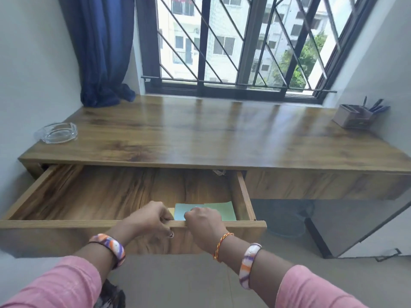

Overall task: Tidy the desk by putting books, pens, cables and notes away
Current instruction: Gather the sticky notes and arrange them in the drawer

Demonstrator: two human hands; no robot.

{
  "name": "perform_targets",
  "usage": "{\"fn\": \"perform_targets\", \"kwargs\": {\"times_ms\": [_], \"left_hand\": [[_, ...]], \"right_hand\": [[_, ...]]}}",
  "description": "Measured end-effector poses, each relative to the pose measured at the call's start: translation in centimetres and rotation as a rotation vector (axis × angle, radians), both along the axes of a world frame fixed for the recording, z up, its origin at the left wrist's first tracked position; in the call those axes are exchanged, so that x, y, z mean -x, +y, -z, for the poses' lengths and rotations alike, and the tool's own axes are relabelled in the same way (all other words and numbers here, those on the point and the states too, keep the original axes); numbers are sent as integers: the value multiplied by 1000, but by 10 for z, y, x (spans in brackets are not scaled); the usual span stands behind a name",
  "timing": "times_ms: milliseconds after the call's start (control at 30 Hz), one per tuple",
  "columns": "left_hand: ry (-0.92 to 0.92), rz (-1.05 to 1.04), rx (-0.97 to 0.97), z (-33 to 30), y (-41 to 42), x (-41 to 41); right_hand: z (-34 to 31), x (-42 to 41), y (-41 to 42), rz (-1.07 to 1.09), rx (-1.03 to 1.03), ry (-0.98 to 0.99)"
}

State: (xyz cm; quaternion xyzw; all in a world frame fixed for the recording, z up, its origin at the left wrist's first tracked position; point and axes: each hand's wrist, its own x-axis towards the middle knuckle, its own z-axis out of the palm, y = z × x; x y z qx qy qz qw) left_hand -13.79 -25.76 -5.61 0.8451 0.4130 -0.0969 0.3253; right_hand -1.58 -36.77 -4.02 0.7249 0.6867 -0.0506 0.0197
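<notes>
Fingers of left hand (153, 218) and right hand (203, 223) curled over drawer (89, 223) front edge, no writing legible

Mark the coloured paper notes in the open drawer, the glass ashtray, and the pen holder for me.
Blue and green paper notes (216, 208): head view, on the green sheet.
Clear glass ashtray (56, 132): head view, on its bowl.
Brown box-shaped pen holder (353, 117): head view, on its front wall.

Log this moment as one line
drawer open | left hand, right hand grip front edge | coloured notes inside | pen holder on desk
</notes>
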Motion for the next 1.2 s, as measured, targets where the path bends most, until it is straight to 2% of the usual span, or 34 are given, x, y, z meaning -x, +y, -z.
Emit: {"fn": "perform_targets", "kwargs": {"times_ms": [133, 233, 333, 567, 667, 767, 1000, 1200], "left_hand": [[-9, -3, -280, 0, 20, -11], [87, 79, -507, -5, 38, -24], [164, 139, -624, -11, 57, -38], [257, 146, -584, -12, 106, -59], [235, 153, -603, -15, 116, -67], [149, 145, -677, -16, 122, -73], [93, 93, -782, -15, 131, -82], [101, 110, -836, -10, 135, -84]], "right_hand": [[-5, -18, 35, 34, 15, -11], [-6, -28, 58, 71, -22, -6], [-3, -39, 78, 100, -74, -38], [0, -60, 114, 175, -19, -73], [2, -66, 127, 192, -31, -45], [5, -70, 138, 175, -118, -85], [19, -75, 156, 156, -358, -124], [28, -83, 159, 140, -379, -151]]}}
